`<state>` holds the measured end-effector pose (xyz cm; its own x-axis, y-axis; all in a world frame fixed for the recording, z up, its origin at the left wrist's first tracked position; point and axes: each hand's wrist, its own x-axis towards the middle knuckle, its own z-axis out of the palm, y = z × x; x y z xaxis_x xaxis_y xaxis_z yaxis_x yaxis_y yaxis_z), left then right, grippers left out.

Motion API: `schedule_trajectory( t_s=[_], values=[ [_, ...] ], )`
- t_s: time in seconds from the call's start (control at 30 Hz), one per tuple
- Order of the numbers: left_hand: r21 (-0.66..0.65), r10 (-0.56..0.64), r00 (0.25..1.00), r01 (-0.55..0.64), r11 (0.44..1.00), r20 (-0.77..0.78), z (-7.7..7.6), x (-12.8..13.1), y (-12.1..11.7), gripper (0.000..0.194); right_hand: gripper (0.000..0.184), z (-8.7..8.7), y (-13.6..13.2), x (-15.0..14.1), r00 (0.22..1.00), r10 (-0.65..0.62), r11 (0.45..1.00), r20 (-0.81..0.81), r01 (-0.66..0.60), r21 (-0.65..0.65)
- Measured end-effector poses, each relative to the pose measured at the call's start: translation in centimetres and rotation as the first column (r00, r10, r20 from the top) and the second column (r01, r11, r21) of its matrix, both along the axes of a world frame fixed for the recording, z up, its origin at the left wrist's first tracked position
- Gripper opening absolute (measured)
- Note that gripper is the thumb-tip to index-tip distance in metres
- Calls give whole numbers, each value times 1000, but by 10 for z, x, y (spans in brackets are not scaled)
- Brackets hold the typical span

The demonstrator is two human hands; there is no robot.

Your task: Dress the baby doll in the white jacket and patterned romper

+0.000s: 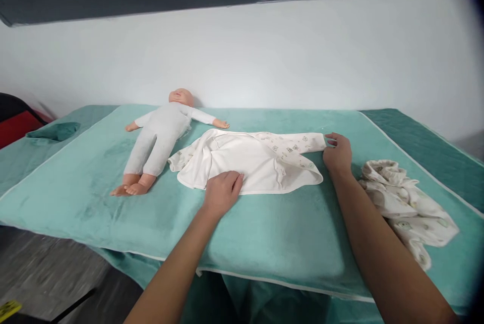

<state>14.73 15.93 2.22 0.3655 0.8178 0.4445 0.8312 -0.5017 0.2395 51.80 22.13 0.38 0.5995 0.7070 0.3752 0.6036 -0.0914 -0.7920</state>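
A white baby garment with a small print lies spread open on a teal mat. My left hand rests flat on its near hem, fingers together and stretched out. My right hand pinches the end of the garment's right sleeve at the far right. A baby doll in a pale grey suit lies on its back just left of the garment, arms spread, feet toward me.
A second crumpled printed garment lies on the mat at my right forearm. A darker green cover shows beyond the mat on the right, a folded green cloth at far left. A white wall stands close behind.
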Motion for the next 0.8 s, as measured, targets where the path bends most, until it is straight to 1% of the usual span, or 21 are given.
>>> schedule_trajectory(
  t_s=[0.1,0.13,0.2,0.27,0.3,0.37,0.47,0.53,0.57,0.63,0.67,0.7,0.73,0.77,0.8],
  values=[
    [-10,-1,1000,1,1000,6,-1,0,-1,37,46,3,-4,-8,996,75,996,43,-77,46],
    [-12,-2,1000,3,1000,8,-1,-1,-1,37,42,4,-4,-11,991,119,992,55,-121,32],
    [2,1,1000,-1,1000,16,-1,-1,-2,37,34,4,-5,-16,980,188,981,71,-183,-70],
    [45,23,999,-25,999,39,-1,-1,-2,37,28,5,-6,-19,981,180,971,79,-164,-172],
    [71,40,997,-44,996,59,-1,-2,-1,37,28,6,-7,-20,985,149,974,82,-132,-182],
    [113,71,990,-84,990,119,-1,-3,0,35,30,11,-12,-21,993,77,991,87,-67,-112],
    [142,85,968,-121,982,235,1,-4,3,29,37,24,-27,-30,995,25,1000,100,-27,14],
    [150,95,947,-147,978,307,1,-6,4,26,39,31,-39,-44,985,-3,993,170,-18,118],
    [149,110,936,-167,975,335,0,-7,4,25,38,33,-46,-54,975,-9,983,222,-33,181],
    [118,171,921,-225,967,351,-1,-10,2,24,36,33,-57,-80,944,22,954,328,-118,275],
    [89,212,919,-254,963,333,-1,-12,-1,23,34,31,-62,-95,923,81,940,377,-196,278],
    [59,247,922,-276,959,298,-2,-14,-5,24,33,28,-67,-112,891,167,924,422,-291,247],
    [35,274,928,-292,956,252,-3,-17,-11,25,30,24,-71,-130,844,274,900,462,-394,187],
    [20,289,935,-300,954,207,-4,-19,-17,27,29,19,-75,-148,777,390,858,494,-501,111],
    [12,289,942,-295,955,170,-4,-22,-24,29,28,15,-78,-165,695,502,802,515,-597,24]
  ],
)
